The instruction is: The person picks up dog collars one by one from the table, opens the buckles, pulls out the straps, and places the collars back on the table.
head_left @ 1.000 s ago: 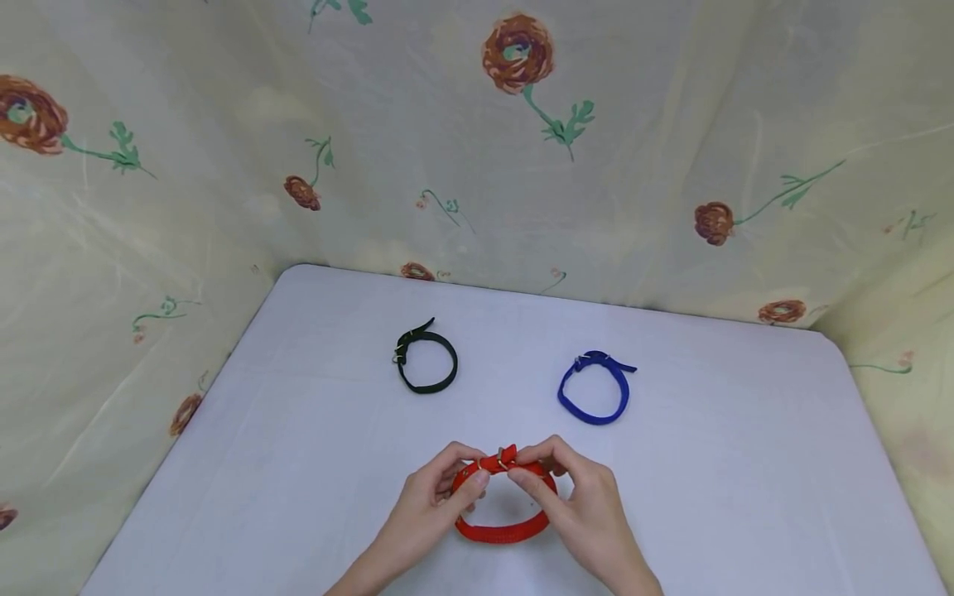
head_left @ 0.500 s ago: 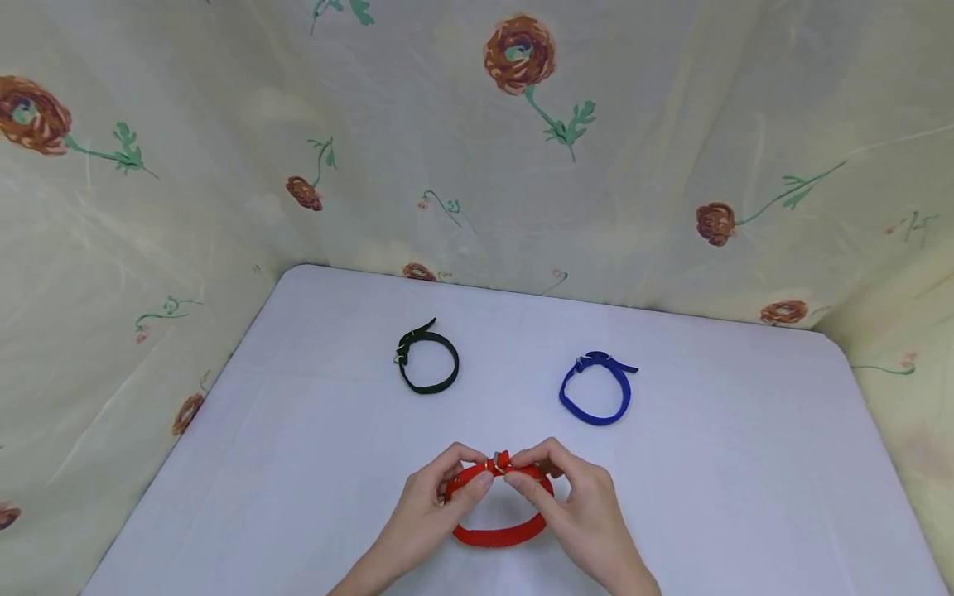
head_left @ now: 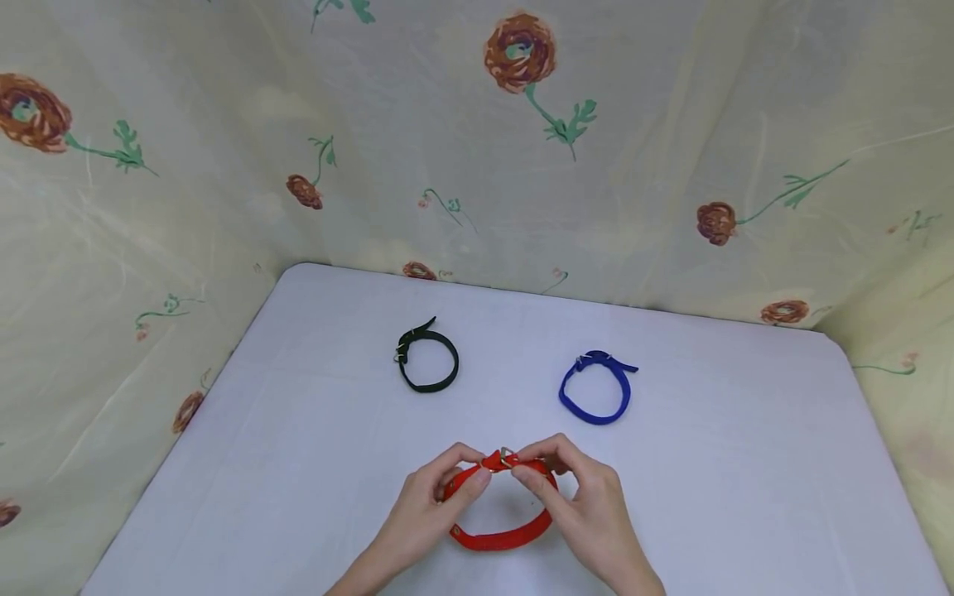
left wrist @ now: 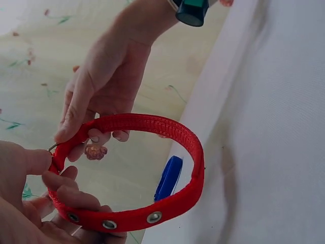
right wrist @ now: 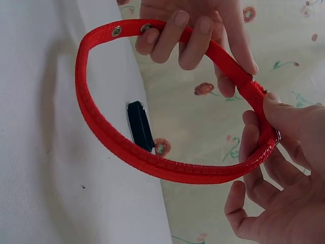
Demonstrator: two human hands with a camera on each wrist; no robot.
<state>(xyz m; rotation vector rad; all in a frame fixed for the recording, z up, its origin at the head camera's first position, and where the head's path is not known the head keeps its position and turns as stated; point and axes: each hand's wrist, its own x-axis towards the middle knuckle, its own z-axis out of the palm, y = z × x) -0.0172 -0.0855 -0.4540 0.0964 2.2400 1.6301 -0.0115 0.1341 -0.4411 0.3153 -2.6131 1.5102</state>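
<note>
One red collar (head_left: pixel 501 541), a stitched loop with silvery eyelets (left wrist: pixel 154 217) and metal buckle (head_left: pixel 507 456), is pinched by the left grip (head_left: pixel 426 503) and the right grip (head_left: pixel 589 498).

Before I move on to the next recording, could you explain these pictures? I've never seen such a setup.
There is no robot: you see a person's left hand and right hand, both bare. The wide view is taken from the person's head, looking forward and down. The two closer views are taken from the left and right wrists. On the white table lie a dark strap and a blue strap, each closed into a loop. Both hands hold a red strap, also looped, near its metal buckle. Flowered cloth hangs behind the table.
</note>
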